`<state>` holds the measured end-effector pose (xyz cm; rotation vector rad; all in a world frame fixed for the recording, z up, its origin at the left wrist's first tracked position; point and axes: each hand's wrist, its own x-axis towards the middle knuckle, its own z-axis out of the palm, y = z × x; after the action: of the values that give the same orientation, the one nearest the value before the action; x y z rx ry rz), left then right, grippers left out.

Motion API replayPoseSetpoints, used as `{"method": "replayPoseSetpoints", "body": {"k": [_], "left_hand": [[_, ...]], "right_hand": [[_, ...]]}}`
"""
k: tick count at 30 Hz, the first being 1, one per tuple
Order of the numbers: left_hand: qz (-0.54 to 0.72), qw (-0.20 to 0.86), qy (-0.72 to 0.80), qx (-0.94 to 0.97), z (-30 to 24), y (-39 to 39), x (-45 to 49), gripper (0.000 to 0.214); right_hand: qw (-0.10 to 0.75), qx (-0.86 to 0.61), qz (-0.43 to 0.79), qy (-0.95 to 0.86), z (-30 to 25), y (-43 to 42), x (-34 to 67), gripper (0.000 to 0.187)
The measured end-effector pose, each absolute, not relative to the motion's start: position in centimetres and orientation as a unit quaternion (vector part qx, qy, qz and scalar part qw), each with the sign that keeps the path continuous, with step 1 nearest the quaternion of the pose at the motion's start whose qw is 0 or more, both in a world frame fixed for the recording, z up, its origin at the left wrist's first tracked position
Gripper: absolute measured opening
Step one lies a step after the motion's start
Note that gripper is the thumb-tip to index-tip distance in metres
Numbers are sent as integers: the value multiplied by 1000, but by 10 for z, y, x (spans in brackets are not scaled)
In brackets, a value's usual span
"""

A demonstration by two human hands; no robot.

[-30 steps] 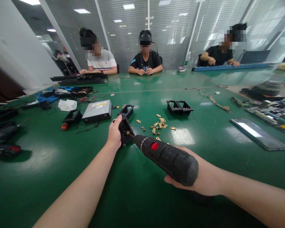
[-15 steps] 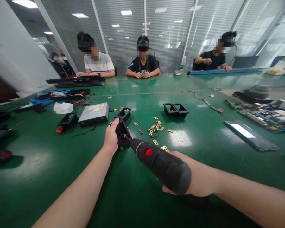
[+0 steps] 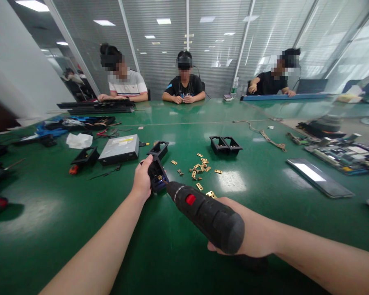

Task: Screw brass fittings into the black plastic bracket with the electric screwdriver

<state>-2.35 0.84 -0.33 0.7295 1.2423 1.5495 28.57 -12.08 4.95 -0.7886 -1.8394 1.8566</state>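
Observation:
My left hand (image 3: 143, 179) grips a small black plastic frame (image 3: 156, 168), tilted up on the table. Wrapped round a black cordless drill (image 3: 207, 215) with a red switch, my right hand (image 3: 230, 221) holds its bit inside the frame. A brass-coloured piece shows at the bit's tip; whether the bit touches it I cannot tell. Just behind the held frame lies another black frame (image 3: 160, 150). Brass plates (image 3: 199, 187) and small screws (image 3: 180, 172) are scattered to the right of the frame. The drill's handle is mostly hidden below its body.
A pair of black frames (image 3: 226, 145) stands beyond the plates. Leftward are an optical drive (image 3: 119, 148), a further frame (image 3: 85, 157) and white tissue (image 3: 79, 141). A tablet (image 3: 319, 178) and circuit boards (image 3: 347, 151) lie right. Several people sit across the green table.
The view has shifted slightly. The held frame has turned a little and the drill bit now reaches further into it. Both hands keep their grip. The co-worker at right has moved a hand.

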Motion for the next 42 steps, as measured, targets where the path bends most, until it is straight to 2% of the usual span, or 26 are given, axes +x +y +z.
{"method": "replayPoseSetpoints", "body": {"k": [6,12,17,21,27,42], "left_hand": [[639,487,516,295,-2,7,-23,44],[641,494,510,292,-3,8,-23,44],[647,501,498,287,-8,9,-25,48],[651,498,498,282,-9,9,-25,48],[647,499,501,285,-9,9,-25,49],[645,501,501,286,-9,9,-27,48]], "right_hand": [[213,-272,654,-673,51,-121,288,48],[220,-294,656,-660,53,-123,288,64],[215,-283,653,-668,53,-122,289,57],[207,-273,657,-671,50,-123,288,69],[206,-276,654,-674,53,-123,288,48],[219,-294,644,-671,54,-124,288,42]]}}
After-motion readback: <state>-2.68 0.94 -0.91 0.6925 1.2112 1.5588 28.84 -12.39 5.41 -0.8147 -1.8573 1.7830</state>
